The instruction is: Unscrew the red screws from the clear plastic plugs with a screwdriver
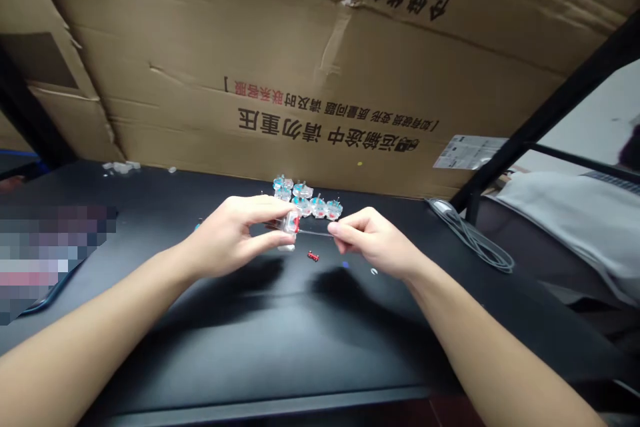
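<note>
My left hand [245, 230] pinches a small clear plastic piece with a red part [293, 221] between thumb and fingers. A thin pale strip [316, 233] runs from it to my right hand [367, 237], whose thumb and forefinger are closed on its end. Whether the strip is a cord or stiff plastic, I cannot tell. Just beyond my hands stands a group of several clear-and-blue plastic pieces [319, 207], some with red bits. Below the strip, a small red part [313, 256] lies on the black table [300, 340].
A large cardboard sheet [200, 47] walls off the back. At right lies a coiled grey cable [470, 233] beside a black metal post [500, 167]. Small white bits [121, 167] sit far left. A blurred-out flat object [45, 260] rests at left. A white C-shaped bit [374, 271] is near my right hand.
</note>
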Demonstrator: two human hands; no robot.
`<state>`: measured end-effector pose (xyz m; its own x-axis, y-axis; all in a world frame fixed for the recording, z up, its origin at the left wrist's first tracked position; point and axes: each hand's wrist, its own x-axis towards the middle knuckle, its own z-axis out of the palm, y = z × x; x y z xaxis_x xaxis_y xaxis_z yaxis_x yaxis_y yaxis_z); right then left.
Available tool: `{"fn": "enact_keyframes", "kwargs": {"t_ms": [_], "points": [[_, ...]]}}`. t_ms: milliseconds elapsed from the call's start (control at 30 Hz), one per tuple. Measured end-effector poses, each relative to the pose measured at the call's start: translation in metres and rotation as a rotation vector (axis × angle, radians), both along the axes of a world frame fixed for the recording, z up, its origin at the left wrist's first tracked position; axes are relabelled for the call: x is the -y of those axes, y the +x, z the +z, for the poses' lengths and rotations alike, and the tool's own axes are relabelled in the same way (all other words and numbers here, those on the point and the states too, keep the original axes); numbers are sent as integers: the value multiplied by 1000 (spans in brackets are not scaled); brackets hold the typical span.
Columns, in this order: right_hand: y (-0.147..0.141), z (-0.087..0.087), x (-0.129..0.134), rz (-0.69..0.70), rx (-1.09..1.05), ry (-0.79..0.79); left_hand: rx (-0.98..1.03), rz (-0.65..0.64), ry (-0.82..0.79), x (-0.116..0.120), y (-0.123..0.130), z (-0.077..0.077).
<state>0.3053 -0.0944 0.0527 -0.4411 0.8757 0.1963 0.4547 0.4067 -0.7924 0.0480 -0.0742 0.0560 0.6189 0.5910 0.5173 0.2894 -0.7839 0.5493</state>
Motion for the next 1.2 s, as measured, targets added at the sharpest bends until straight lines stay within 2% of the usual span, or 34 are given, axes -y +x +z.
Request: {"fn": "enact_keyframes", "kwargs": {"t_ms": [67, 100, 233, 267, 300, 333, 367, 500, 567, 633, 700, 733, 800, 900, 933, 967, 1033, 1133, 1200], "points": [[-1, -1, 1, -43, 13, 29, 7, 5, -20, 1, 0, 0], [-2, -2, 3, -101, 11, 131, 30, 16, -73, 1, 1, -1], [-4, -3, 12, -305, 111, 838, 165, 41, -442, 3, 11, -11], [-3, -3, 13, -314, 142, 948, 201, 38, -524, 3, 13, -14], [-3, -2, 13, -317, 141, 982, 238, 30, -585, 3, 16, -16], [-2, -2, 12, -319, 103, 932, 276, 16, -620, 3, 17, -17], [-1, -1, 11, -310, 33, 811, 302, -3, -631, 3, 18, -17], [1, 1, 3, -149, -361, 139, 317, -32, -488, 2, 13, -8], [1, 0, 1, -117, -495, -39, 283, -10, -391, 1, 8, -5], [0, 0, 1, -124, -531, -125, 241, 17, -303, 0, 5, -3], [-1, 0, 3, -107, -486, -109, 214, 29, -257, 0, 4, -4], [-1, -1, 4, -111, -450, -38, 207, 28, -261, 0, 5, -4], [1, 0, 5, -142, -369, 264, 203, 13, -334, 1, 7, -5], [7, 0, 4, -86, -154, 875, 250, -31, -498, 2, 12, -7], [10, 0, 4, -53, -80, 1011, 272, -45, -534, 2, 13, -8], [11, 0, 3, -43, -32, 1078, 290, -54, -553, 2, 14, -8], [13, -2, 4, -100, -12, 977, 296, -37, -550, 2, 14, -8], [11, -3, 5, -153, -114, 617, 253, 25, -496, 1, 11, -7], [9, -2, 6, -158, -230, 461, 241, 52, -448, 0, 9, -6]]}}
